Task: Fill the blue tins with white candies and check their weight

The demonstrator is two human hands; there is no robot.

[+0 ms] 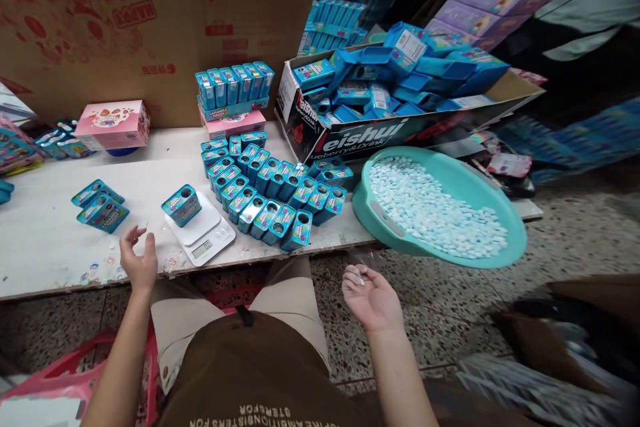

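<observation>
While one blue tin sits upright on the small white scale near the worktop's front edge, the left hand hovers just left of it, fingers loosely spread and nothing in them that I can see. Right hand is palm up just off the front edge, fingers curled around something small and white, can't tell exactly what. Two more tins sit left of the scale, and a whole bunch of tins stands in curved rows to its right, lots with round holes facing up. Past those, a teal basin of pale candies pokes out over the front edge, toward the right end. Along the back edge you've got a pink box over left and a black carton heaped with blue packs
</observation>
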